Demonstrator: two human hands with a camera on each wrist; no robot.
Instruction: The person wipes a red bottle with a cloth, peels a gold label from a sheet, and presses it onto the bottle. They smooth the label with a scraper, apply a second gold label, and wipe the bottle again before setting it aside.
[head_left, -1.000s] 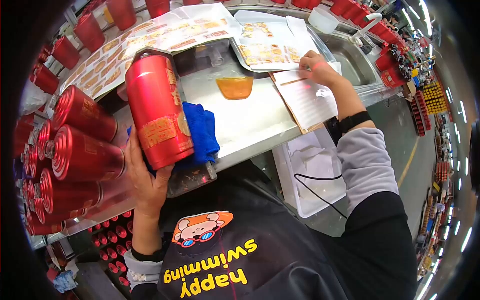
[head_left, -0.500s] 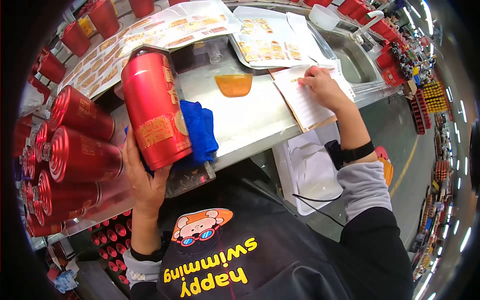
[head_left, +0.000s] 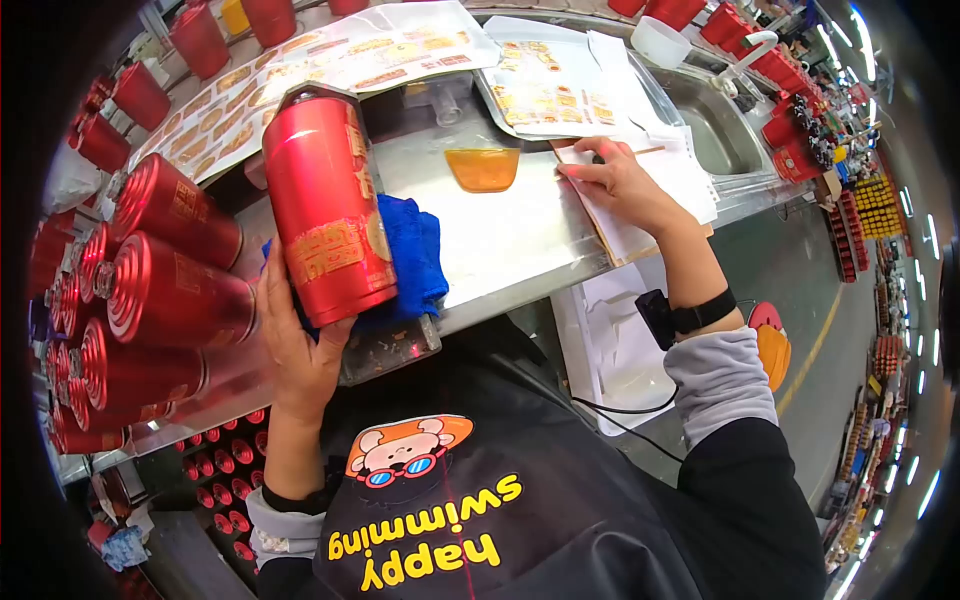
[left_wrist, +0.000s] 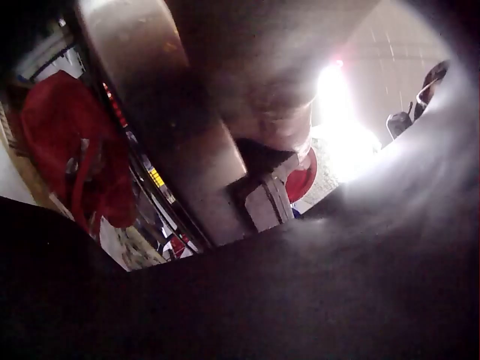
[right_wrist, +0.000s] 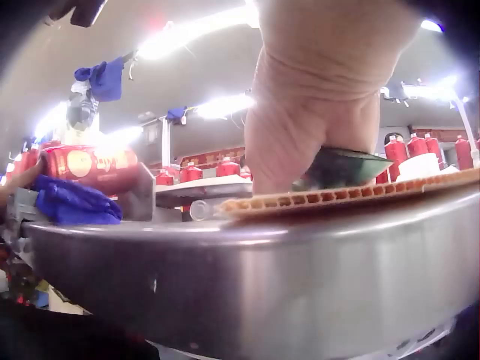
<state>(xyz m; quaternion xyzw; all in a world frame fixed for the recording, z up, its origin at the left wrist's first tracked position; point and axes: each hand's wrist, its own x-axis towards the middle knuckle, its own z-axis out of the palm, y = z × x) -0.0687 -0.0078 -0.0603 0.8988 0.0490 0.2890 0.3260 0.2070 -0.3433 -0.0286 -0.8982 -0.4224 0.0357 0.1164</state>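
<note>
My left hand (head_left: 303, 350) grips the near end of a red canister (head_left: 325, 195) with gold printing, fingers along its left side. The canister lies tilted in a dark holder, a blue cloth (head_left: 410, 250) beside it. My right hand (head_left: 625, 185) is over white paper (head_left: 625, 225) on brown corrugated cardboard (right_wrist: 300, 201), thumb and finger at the left edge of the pile. In the right wrist view, a thin dark green sheet (right_wrist: 346, 168) shows curved between thumb and finger. An amber scraper-like piece (head_left: 482, 169) lies on the metal bench between the hands.
Several lidded red canisters (head_left: 175, 285) crowd the left of the bench. Printed decal sheets (head_left: 390, 50) and a tray (head_left: 495, 112) with more sheets lie at the back. A sink (head_left: 715, 120) is at back right, a white bin (head_left: 620, 345) below the bench edge.
My right hand has moved from the tray's edge down over the paper, then left to its edge. My left hand keeps its grip on the canister.
</note>
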